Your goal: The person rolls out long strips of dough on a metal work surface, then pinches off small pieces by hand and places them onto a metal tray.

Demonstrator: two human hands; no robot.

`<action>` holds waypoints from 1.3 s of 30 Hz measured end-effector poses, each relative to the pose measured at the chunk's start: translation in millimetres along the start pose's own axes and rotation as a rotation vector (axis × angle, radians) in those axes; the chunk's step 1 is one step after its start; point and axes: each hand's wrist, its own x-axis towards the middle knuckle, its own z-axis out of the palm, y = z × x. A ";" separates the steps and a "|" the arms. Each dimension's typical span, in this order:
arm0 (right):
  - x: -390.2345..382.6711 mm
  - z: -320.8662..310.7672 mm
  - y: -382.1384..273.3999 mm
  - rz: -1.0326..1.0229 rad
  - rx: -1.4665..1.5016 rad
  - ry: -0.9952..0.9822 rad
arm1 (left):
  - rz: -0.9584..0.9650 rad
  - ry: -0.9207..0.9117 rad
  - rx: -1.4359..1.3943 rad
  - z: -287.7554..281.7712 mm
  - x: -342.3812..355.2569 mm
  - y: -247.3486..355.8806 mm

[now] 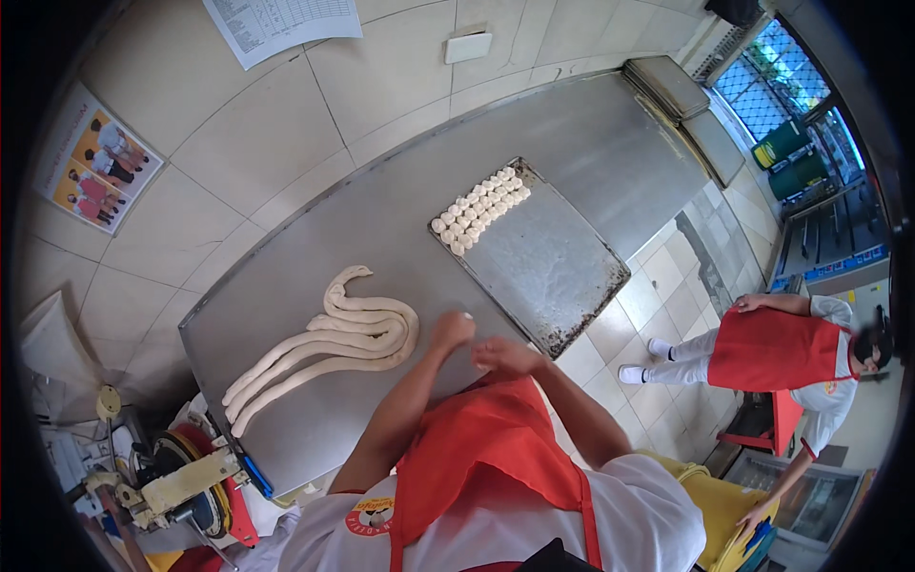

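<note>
A long rope of pale dough [386, 319] lies folded back and forth in several strands on the steel worktable, left of my hands. My left hand [454, 331] is curled closed near the rope's bend, with a small pale spot at its fingers; I cannot make out what it holds. Close beside it, my right hand [505, 356] is also closed, its fingers turned inward and their contents hidden. Beyond my hands sits a dark baking tray [543, 267], with small dough pieces [477, 212] packed in rows along its far left side.
The steel worktable [315, 238] runs along a tiled wall. Stacked trays [667, 88] stand at its far right end. A machine with a round wheel [191, 477] is at the lower left. To the right, a person in a red apron [782, 345] reaches toward a yellow bin [715, 505].
</note>
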 end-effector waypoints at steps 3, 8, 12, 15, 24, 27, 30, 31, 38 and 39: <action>7.0 -16.0 -6.3 0.620 0.301 -0.044 | -0.106 0.097 -0.109 -34.8 2.0 -15.9; 91.0 -49.6 80.1 0.491 0.215 0.366 | -0.063 0.089 -0.188 -33.0 -25.6 -10.6; 153.8 -42.9 66.1 0.390 -0.053 0.487 | -0.043 0.216 -0.462 -5.2 -35.7 -23.4; 149.9 -39.2 37.7 0.345 -0.215 0.512 | -0.152 0.344 -0.532 -17.9 -46.4 -13.2; 73.8 33.9 30.0 0.603 1.006 0.385 | 0.021 0.479 -0.320 -92.6 -10.7 -40.8; 52.7 32.1 20.9 0.581 0.909 0.479 | -0.348 0.755 -0.020 -148.9 2.3 -112.0; 32.1 36.0 9.1 0.630 0.801 0.565 | -0.554 0.727 0.126 -149.4 3.8 -172.4; 23.7 38.7 9.7 0.717 0.781 0.606 | -0.485 0.652 0.136 -153.3 5.7 -173.5; -1.5 26.4 28.1 0.716 0.657 0.687 | 0.458 0.410 -0.287 -100.7 -21.1 -42.6; 1.0 19.4 28.0 0.716 0.684 0.690 | 0.476 0.261 -0.381 -80.5 -34.7 -11.4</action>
